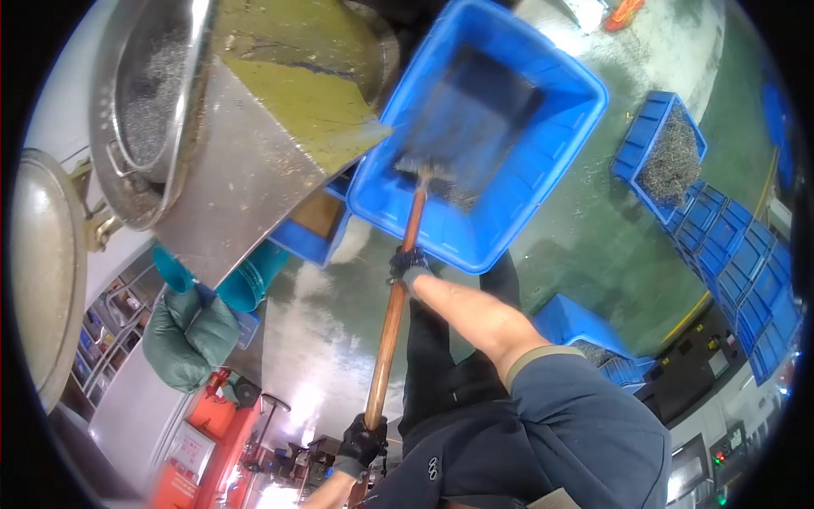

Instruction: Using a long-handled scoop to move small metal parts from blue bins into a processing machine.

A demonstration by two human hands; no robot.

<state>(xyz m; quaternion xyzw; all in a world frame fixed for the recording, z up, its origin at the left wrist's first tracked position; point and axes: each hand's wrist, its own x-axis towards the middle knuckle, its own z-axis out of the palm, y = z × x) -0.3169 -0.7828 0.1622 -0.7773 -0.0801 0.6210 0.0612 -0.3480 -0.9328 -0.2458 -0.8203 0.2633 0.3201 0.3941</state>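
With both gloved hands I hold a long wooden-handled shovel [392,331] that slants up into a large blue plastic bin [373,197]. My right hand [409,265], in a dark glove, wraps the upper shaft just outside the bin's near rim. Lower down, near the handle's end, my left hand [363,443] is closed around the wood. The shovel's metal head is inside the bin and blurred, so its exact shape is hard to make out. Dark, grainy material lies around it on the bin's bottom.
Left of the bin stands a metal machine with a sloping chute [271,127] and a round steel bowl [153,102] holding small metal pieces. A blue crate [636,140] of similar pieces and stacked blue crates [721,246] stand right. Teal buckets [244,287] sit below the chute.
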